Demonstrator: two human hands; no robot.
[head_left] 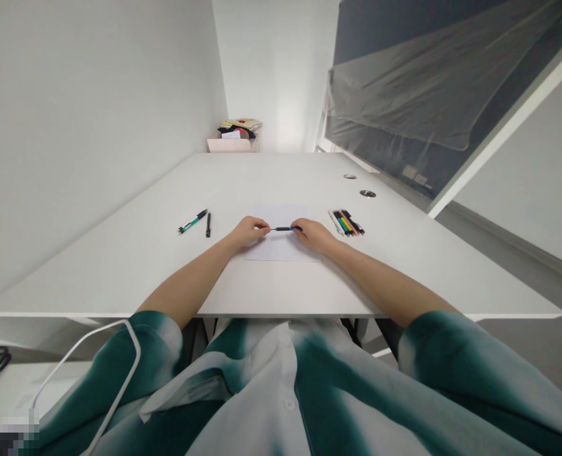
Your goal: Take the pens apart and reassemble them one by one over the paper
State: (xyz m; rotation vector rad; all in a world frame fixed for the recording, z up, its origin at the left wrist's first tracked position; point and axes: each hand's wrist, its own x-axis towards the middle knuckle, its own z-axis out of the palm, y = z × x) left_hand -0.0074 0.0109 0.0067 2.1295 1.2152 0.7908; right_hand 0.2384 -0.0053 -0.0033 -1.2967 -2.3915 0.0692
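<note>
Both my hands hold one blue-and-black pen [286,228] level above a white sheet of paper [281,250] on the white desk [271,183]. My left hand [248,231] pinches the pen's left tip with closed fingers. My right hand [315,235] grips its blue right end, fingers curled round it. To the left lie a green-and-black pen [192,221] and a short black pen or cap [208,225]. To the right of my right hand lies a bunch of several coloured pens [346,223].
Two round cable holes [367,193] sit in the desk at the right rear. A pale box with cloth and oddments [236,136] stands at the far end against the wall. A plastic-covered dark panel [427,101] leans at the right. A white cable [119,354] crosses my lap.
</note>
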